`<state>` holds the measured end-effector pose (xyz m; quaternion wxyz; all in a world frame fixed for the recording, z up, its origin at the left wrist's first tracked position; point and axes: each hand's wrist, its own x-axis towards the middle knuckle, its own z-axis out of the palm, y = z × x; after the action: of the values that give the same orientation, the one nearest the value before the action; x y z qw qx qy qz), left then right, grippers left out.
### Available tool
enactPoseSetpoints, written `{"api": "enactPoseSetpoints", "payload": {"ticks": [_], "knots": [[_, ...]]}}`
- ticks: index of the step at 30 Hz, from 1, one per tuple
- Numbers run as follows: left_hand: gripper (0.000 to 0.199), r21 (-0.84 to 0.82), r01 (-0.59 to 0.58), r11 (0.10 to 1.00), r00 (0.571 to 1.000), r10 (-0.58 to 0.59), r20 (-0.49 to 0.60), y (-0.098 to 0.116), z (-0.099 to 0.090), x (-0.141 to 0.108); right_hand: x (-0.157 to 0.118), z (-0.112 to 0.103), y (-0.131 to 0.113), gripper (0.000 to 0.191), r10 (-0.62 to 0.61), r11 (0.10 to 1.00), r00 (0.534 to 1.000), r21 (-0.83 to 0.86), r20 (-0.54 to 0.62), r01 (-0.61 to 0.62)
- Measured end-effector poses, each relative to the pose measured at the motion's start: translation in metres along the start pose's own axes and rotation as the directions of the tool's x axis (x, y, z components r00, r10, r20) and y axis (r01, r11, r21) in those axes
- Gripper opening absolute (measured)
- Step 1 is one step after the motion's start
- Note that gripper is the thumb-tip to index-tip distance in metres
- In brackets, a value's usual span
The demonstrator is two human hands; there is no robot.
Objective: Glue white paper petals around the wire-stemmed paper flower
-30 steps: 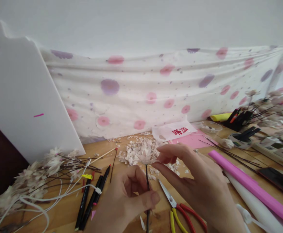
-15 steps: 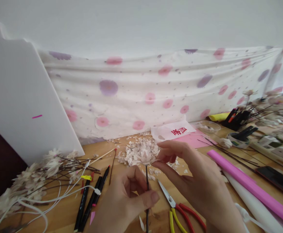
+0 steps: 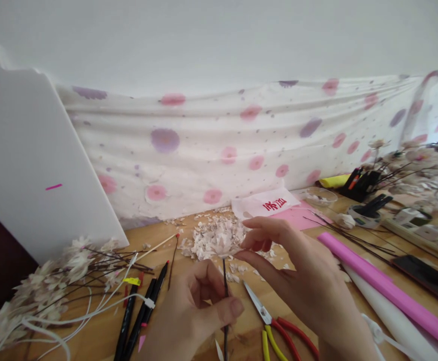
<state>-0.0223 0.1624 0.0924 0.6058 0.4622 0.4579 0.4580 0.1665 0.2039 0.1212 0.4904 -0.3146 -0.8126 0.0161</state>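
Observation:
Between its thumb and fingers, my left hand (image 3: 200, 311) holds a thin dark stem (image 3: 225, 281) upright. A pale paper flower (image 3: 222, 245) tops the stem, hard to tell from the heap of pale petals (image 3: 213, 230) behind it. My right hand (image 3: 297, 271) is at the flower's right side, thumb and index finger pinched together at a petal's edge. Just below and between the hands lie scissors (image 3: 264, 316) with red and yellow handles, blades partly apart.
Black markers (image 3: 144, 306), white cables (image 3: 87, 313) and a bundle of paper flowers (image 3: 49, 281) lie left. Rolled pink paper (image 3: 384, 286), dark stems (image 3: 354, 238) and a phone (image 3: 429, 276) lie right. A white board (image 3: 46, 160) leans at the left against a flowered cloth (image 3: 196, 150).
The view has shifted slightly, moving the surroundings a little to the left. Both hands keep nearly the same pose around the stem and flower.

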Motion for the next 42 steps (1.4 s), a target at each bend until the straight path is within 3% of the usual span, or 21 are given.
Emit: {"api": "enactPoseSetpoints", "payload": {"ticks": [7, 12, 17, 23, 30, 42], "knots": [[0.037, -0.018, -0.029, 0.999, 0.999, 0.03, 0.018, -0.0017, 0.0017, -0.0008, -0.0005, 0.0003, -0.0009, 0.034, -0.018, 1.0, 1.0, -0.017, -0.014, 0.018], [0.037, -0.175, -0.004, 0.985, 0.995, 0.021, 0.1, -0.003, 0.0029, 0.0027, -0.0005, 0.0003, -0.001, 0.034, 0.007, 1.0, 0.998, 0.022, -0.055, -0.006], [0.041, -0.264, 0.009, 0.964, 0.997, 0.013, 0.081, 0.0009, 0.0055, 0.0, -0.0005, -0.0005, -0.0019, 0.025, 0.029, 0.999, 0.991, 0.032, -0.13, -0.025], [0.039, -0.338, 0.041, 0.94, 0.993, -0.001, 0.116, 0.0014, 0.0059, -0.0033, 0.0012, 0.0009, -0.0034, 0.014, 0.004, 0.999, 0.997, 0.046, -0.077, 0.0], [0.038, -0.318, 0.015, 0.948, 0.997, 0.012, 0.082, 0.0026, 0.0083, -0.0042, 0.0002, 0.004, -0.0049, 0.008, 0.025, 0.992, 0.999, 0.122, -0.037, -0.021], [0.036, -0.229, -0.052, 0.972, 0.994, 0.072, 0.078, 0.0012, 0.0089, -0.0001, -0.0012, 0.0035, -0.0038, 0.016, 0.01, 0.997, 0.999, 0.082, -0.037, -0.007]]}}
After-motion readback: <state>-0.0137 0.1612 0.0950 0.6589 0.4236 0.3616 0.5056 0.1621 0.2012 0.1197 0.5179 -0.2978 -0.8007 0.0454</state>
